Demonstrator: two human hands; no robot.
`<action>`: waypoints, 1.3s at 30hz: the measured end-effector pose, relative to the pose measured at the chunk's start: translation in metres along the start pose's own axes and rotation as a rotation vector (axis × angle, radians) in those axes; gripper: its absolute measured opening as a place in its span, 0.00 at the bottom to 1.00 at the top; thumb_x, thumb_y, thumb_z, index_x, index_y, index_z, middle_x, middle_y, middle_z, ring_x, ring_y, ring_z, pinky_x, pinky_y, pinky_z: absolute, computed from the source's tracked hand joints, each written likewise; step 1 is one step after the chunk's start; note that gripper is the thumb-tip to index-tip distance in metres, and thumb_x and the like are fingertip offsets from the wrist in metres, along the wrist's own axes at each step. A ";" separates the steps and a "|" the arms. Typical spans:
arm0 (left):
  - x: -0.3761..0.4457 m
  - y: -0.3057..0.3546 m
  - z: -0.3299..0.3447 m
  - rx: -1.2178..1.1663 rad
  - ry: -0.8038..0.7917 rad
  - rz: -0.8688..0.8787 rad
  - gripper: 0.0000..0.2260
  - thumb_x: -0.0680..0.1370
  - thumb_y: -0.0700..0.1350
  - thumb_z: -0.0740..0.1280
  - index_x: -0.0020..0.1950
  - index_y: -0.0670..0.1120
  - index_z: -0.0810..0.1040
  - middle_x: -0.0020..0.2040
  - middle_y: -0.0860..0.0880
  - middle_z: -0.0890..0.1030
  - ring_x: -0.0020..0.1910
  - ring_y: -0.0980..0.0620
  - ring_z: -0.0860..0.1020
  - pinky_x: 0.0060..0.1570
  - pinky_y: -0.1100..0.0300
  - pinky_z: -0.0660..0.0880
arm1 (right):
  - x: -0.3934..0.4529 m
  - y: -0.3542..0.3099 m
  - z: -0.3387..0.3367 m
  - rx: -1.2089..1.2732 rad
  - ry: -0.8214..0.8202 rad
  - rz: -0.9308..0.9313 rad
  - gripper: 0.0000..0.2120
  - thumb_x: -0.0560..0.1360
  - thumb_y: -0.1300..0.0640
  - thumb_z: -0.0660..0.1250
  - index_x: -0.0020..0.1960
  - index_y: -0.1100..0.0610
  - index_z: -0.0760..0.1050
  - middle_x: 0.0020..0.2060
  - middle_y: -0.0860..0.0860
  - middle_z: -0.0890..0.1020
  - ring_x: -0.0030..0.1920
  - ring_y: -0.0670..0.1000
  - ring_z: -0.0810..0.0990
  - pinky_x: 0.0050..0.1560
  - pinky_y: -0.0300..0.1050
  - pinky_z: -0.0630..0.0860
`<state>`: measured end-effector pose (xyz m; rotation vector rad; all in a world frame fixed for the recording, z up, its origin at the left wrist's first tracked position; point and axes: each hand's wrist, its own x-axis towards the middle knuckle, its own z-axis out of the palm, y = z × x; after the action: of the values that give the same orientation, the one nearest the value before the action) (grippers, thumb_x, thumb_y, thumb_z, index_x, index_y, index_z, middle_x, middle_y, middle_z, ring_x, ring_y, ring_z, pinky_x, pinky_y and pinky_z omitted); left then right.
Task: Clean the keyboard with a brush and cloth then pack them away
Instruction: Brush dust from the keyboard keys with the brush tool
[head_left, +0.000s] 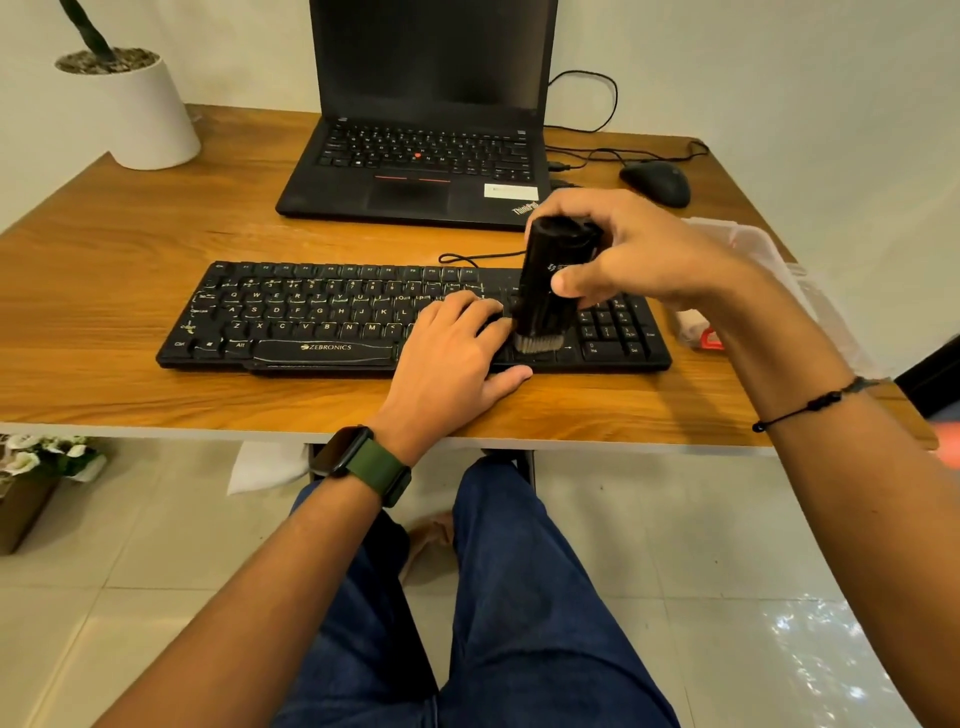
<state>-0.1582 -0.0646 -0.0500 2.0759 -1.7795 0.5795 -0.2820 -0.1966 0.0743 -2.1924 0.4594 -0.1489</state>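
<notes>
Taking the keyboard (363, 317) as the landmark, a white plant pot (132, 111) stands well behind its left end, near the far left corner of the table (104, 249). The keyboard itself lies with its long axis running left to right across the table, parallel to the near edge. Behind its middle sits an open laptop (421, 156). The left hand (452, 348) lies flat on the keys right of centre, fingers spread and clamped on nothing, thumb resting by the front edge; it looks to be steadying the board. Just right of that hand stands the brush (553, 291), upright, bristles down and touching the keys between the letter block and the number pad. The right hand (639, 249) is closed around the brush's black body from the right side, thumb in front. Unbrushed keys, as far as one can judge, stretch mostly leftward from the bristles, so the next strokes probably run along the long axis toward the left hand, which may need to shift aside. Behind the right end lies a mouse (657, 182); just beyond that end sits a clear plastic box (753, 249). No cloth can be picked out with certainty.
</notes>
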 end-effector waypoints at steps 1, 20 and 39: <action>0.000 0.000 0.000 -0.005 -0.005 -0.001 0.25 0.73 0.60 0.57 0.55 0.42 0.79 0.54 0.44 0.79 0.55 0.42 0.76 0.51 0.50 0.73 | 0.000 0.002 -0.002 -0.079 0.017 0.013 0.19 0.70 0.67 0.68 0.56 0.49 0.72 0.53 0.49 0.75 0.54 0.51 0.77 0.44 0.47 0.81; -0.021 -0.024 -0.022 -0.037 -0.043 -0.273 0.35 0.70 0.67 0.56 0.65 0.41 0.71 0.59 0.43 0.77 0.58 0.43 0.74 0.56 0.49 0.70 | 0.035 -0.005 0.032 -0.196 0.390 -0.103 0.20 0.70 0.56 0.71 0.60 0.54 0.70 0.51 0.46 0.75 0.52 0.46 0.74 0.48 0.39 0.74; -0.037 -0.046 -0.028 0.050 -0.065 -0.317 0.36 0.69 0.69 0.54 0.63 0.43 0.73 0.61 0.43 0.76 0.62 0.42 0.72 0.62 0.45 0.64 | 0.053 -0.013 0.040 -0.498 0.298 -0.039 0.29 0.70 0.56 0.71 0.66 0.49 0.62 0.58 0.54 0.75 0.53 0.54 0.76 0.48 0.48 0.77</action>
<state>-0.1195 -0.0125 -0.0450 2.3713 -1.4364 0.4735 -0.2188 -0.1792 0.0571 -2.6816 0.6765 -0.4240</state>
